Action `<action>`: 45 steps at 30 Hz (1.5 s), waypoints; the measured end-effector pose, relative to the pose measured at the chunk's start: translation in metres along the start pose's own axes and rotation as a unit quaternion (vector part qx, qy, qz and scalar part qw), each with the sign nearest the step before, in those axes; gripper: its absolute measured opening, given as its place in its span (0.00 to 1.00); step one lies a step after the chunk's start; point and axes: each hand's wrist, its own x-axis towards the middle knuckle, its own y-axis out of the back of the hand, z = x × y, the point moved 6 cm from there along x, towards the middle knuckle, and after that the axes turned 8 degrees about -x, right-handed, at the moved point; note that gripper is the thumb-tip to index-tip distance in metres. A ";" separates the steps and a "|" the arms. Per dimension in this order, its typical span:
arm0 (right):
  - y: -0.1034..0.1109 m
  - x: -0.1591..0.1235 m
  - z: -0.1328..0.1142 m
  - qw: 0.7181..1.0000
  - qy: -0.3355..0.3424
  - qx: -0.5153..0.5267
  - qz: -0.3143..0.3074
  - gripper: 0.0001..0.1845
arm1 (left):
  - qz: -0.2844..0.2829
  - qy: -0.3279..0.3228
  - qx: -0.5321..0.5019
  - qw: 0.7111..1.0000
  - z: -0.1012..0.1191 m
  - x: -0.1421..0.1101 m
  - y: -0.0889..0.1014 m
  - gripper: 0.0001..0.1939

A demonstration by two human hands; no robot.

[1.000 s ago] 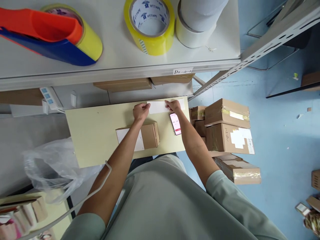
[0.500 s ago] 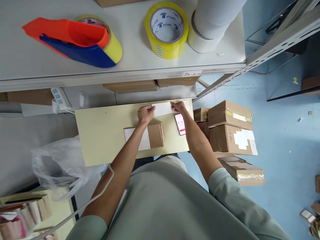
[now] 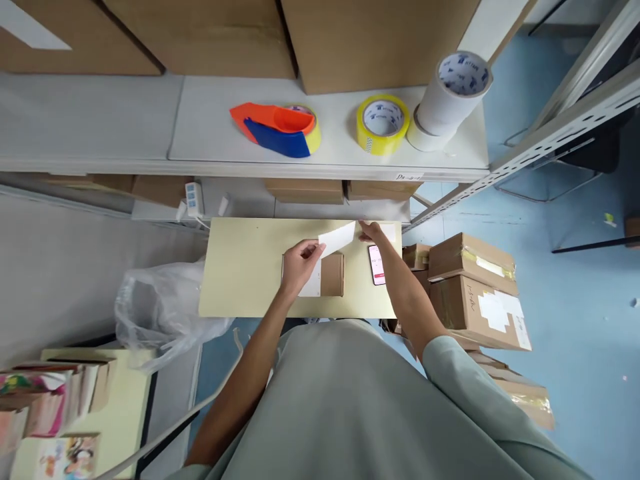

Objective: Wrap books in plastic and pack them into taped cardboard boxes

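My left hand [image 3: 301,265] pinches the lower left corner of a white paper label [image 3: 337,238], which is raised at a slant over the table. Close to the label's far corner, my right hand [image 3: 371,232] has its fingers drawn together; anything between them is hidden. Beside that hand a second white paper [image 3: 388,232] lies at the table's far right corner. Below the raised label sits a flat cardboard box [image 3: 333,276], its left part covered in white and partly behind my left hand. A phone [image 3: 377,265] with a lit screen lies under my right wrist.
The cream table [image 3: 245,267] stands against a grey shelf [image 3: 200,127]. On the shelf are an orange and blue tape dispenser [image 3: 280,130], yellow tape [image 3: 383,125] and white rolls [image 3: 453,93]. Cartons [image 3: 480,293] are stacked at right; a plastic bag [image 3: 160,300] hangs at left.
My left hand has lifted the white label off the table and drawn it nearer, over the box. My right hand stays near the far right corner. The camera view has shifted, showing more shelf.
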 end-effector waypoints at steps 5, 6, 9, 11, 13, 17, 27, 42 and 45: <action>-0.015 -0.074 0.008 0.991 0.070 0.066 -0.091 0.38 | -0.004 -0.056 -0.006 0.998 0.013 -0.037 0.013 0.15; -0.017 -0.092 0.016 0.985 0.080 0.086 -0.125 0.41 | -0.013 -0.063 -0.011 0.998 0.013 -0.043 0.013 0.14; -0.013 -0.143 0.044 0.970 0.100 0.131 -0.181 0.43 | -0.057 -0.088 -0.023 0.994 0.015 -0.058 0.007 0.13; -0.003 -0.169 0.058 0.964 0.135 0.162 -0.162 0.37 | -0.087 -0.104 -0.023 0.991 0.016 -0.065 0.001 0.11; 0.011 -0.190 0.065 0.959 0.183 0.181 -0.119 0.31 | -0.095 -0.112 -0.027 0.989 0.019 -0.071 -0.005 0.11; 0.035 -0.224 0.069 0.945 0.260 0.194 -0.034 0.29 | -0.111 -0.052 -0.072 0.990 0.021 -0.078 -0.012 0.18; 0.053 -0.262 0.056 0.947 0.290 0.125 0.059 0.30 | -0.197 0.045 -0.071 0.977 0.042 -0.083 -0.008 0.14; 0.041 -0.252 0.037 0.945 0.302 0.130 -0.001 0.32 | -0.193 0.055 -0.091 0.975 0.065 -0.085 0.004 0.13; 0.038 -0.248 0.037 0.946 0.297 0.128 -0.010 0.31 | -0.191 0.049 -0.090 0.976 0.069 -0.084 0.005 0.13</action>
